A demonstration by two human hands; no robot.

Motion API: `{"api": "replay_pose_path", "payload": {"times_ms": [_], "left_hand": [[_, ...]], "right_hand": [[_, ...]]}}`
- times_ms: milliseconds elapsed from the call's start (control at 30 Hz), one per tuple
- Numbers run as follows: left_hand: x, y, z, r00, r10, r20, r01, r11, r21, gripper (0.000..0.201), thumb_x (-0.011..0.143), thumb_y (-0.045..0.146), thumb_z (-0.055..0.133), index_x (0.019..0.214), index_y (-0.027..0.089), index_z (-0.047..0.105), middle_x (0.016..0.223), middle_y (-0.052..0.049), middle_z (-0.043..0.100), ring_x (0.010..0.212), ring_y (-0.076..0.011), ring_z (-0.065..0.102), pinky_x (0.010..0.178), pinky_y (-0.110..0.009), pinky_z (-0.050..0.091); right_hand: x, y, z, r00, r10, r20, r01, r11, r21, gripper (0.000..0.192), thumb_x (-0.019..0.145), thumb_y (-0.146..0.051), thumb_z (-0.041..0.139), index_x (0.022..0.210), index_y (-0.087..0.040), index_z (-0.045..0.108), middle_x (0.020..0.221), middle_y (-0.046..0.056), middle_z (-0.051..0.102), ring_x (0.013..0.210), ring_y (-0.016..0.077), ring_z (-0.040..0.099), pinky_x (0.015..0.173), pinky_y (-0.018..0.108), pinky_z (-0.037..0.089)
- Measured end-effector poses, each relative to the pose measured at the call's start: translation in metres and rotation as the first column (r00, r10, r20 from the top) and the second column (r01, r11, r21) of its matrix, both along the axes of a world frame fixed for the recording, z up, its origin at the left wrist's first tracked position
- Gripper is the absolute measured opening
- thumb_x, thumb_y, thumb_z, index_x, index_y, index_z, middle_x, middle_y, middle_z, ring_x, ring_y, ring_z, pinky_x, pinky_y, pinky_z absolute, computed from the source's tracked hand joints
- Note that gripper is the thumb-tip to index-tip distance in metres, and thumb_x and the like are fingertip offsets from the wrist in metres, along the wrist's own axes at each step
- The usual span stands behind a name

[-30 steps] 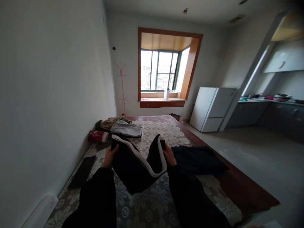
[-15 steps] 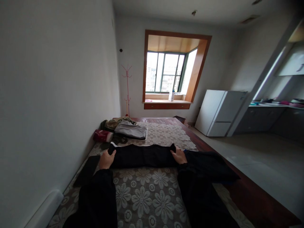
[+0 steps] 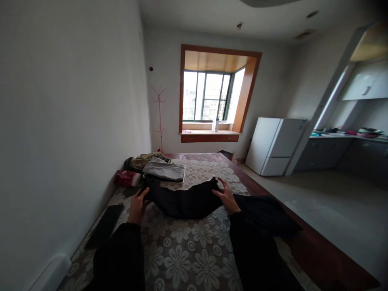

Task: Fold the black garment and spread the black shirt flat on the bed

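A folded black garment (image 3: 184, 200) is laid on the flower-patterned cloth (image 3: 184, 258), flanked by both hands. The left hand (image 3: 137, 206) is rested open-fingered at its left end; the right hand (image 3: 226, 196) is spread open against its right edge, nothing gripped.

No legible text anywhere

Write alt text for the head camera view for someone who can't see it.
Two hands, left hand and right hand, rest on a dark garment spread on a flowered cloth. Folded clothes lie beyond, below a window.
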State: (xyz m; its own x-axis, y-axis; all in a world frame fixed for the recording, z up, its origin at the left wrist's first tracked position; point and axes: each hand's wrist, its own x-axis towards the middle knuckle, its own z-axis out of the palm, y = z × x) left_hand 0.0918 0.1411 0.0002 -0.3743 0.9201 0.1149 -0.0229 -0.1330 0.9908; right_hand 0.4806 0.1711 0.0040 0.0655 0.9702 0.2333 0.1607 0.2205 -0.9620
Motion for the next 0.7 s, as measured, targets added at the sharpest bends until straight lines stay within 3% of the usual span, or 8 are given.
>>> {"api": "replay_pose_path", "payload": {"times_ms": [100, 167, 233, 400, 533, 633, 700], "left_hand": [[0.04, -0.006, -0.003, 0.983, -0.147, 0.107, 0.14, 0.988, 0.071, 0.051, 0.083, 0.049, 0.07, 0.126, 0.022, 0.063, 0.128, -0.009, 0.07, 0.114, -0.0254, 0.066, 0.092, -0.037, 0.056], [0.065, -0.012, -0.008, 0.957, -0.258, 0.134, 0.246, 0.964, 0.097, 0.058, 0.072, 0.047, 0.079, 0.121, 0.02, 0.067, 0.12, -0.009, 0.074, 0.114, -0.0289, 0.067, 0.096, -0.039, 0.054], [0.082, -0.02, -0.014, 0.922, -0.356, 0.155, 0.342, 0.933, 0.109, 0.057, 0.065, 0.042, 0.083, 0.116, 0.019, 0.072, 0.115, -0.008, 0.076, 0.115, -0.0315, 0.066, 0.101, -0.043, 0.051], [0.091, -0.031, -0.019, 0.826, -0.506, 0.248, 0.478, 0.862, 0.167, 0.039, 0.067, 0.036, 0.068, 0.101, 0.02, 0.078, 0.118, -0.008, 0.076, 0.126, -0.0329, 0.06, 0.114, -0.045, 0.041], [0.08, -0.027, -0.018, 0.803, -0.521, 0.29, 0.483, 0.853, 0.196, 0.042, 0.066, 0.034, 0.061, 0.102, 0.019, 0.077, 0.115, -0.011, 0.077, 0.12, -0.0321, 0.065, 0.112, -0.045, 0.044], [0.065, -0.016, -0.02, 0.848, -0.425, 0.317, 0.374, 0.903, 0.21, 0.036, 0.075, 0.038, 0.059, 0.103, 0.021, 0.073, 0.106, -0.008, 0.078, 0.11, -0.0266, 0.069, 0.107, -0.044, 0.049], [0.055, -0.009, -0.024, 0.893, -0.325, 0.311, 0.277, 0.942, 0.189, 0.029, 0.086, 0.043, 0.059, 0.1, 0.021, 0.07, 0.099, -0.005, 0.076, 0.1, -0.021, 0.071, 0.1, -0.043, 0.053]], "right_hand": [[-0.046, -0.016, 0.021, 0.99, 0.127, 0.068, -0.136, 0.977, 0.165, 0.062, 0.076, -0.024, 0.064, 0.137, -0.032, 0.057, 0.127, 0.001, 0.068, 0.114, 0.0257, 0.065, 0.101, 0.046, 0.05], [-0.082, -0.025, 0.029, 0.965, 0.205, 0.165, -0.237, 0.95, 0.204, 0.051, 0.08, -0.022, 0.06, 0.13, -0.033, 0.065, 0.128, 0.0, 0.068, 0.122, 0.0262, 0.06, 0.109, 0.047, 0.042], [-0.113, -0.031, 0.029, 0.962, 0.217, 0.167, -0.249, 0.946, 0.206, 0.045, 0.084, -0.028, 0.061, 0.129, -0.033, 0.066, 0.125, 0.001, 0.069, 0.123, 0.0275, 0.059, 0.11, 0.048, 0.041], [-0.142, -0.029, 0.015, 0.972, 0.155, 0.174, -0.177, 0.976, 0.123, 0.071, 0.068, -0.042, 0.083, 0.134, -0.028, 0.059, 0.119, 0.007, 0.068, 0.115, 0.0302, 0.061, 0.107, 0.049, 0.041], [-0.14, -0.021, 0.016, 0.963, 0.206, 0.172, -0.226, 0.968, 0.108, 0.068, 0.062, -0.028, 0.082, 0.126, -0.028, 0.06, 0.104, 0.002, 0.068, 0.103, 0.0256, 0.063, 0.099, 0.044, 0.046], [-0.14, -0.021, 0.033, 0.971, 0.207, 0.117, -0.222, 0.966, 0.134, 0.06, 0.062, -0.016, 0.072, 0.121, -0.028, 0.061, 0.098, -0.001, 0.068, 0.097, 0.0228, 0.063, 0.095, 0.041, 0.049], [-0.139, -0.025, 0.051, 0.962, 0.273, -0.026, -0.268, 0.956, 0.121, 0.059, 0.064, -0.017, 0.07, 0.121, -0.029, 0.06, 0.096, -0.002, 0.069, 0.093, 0.0214, 0.064, 0.09, 0.037, 0.051]]}}
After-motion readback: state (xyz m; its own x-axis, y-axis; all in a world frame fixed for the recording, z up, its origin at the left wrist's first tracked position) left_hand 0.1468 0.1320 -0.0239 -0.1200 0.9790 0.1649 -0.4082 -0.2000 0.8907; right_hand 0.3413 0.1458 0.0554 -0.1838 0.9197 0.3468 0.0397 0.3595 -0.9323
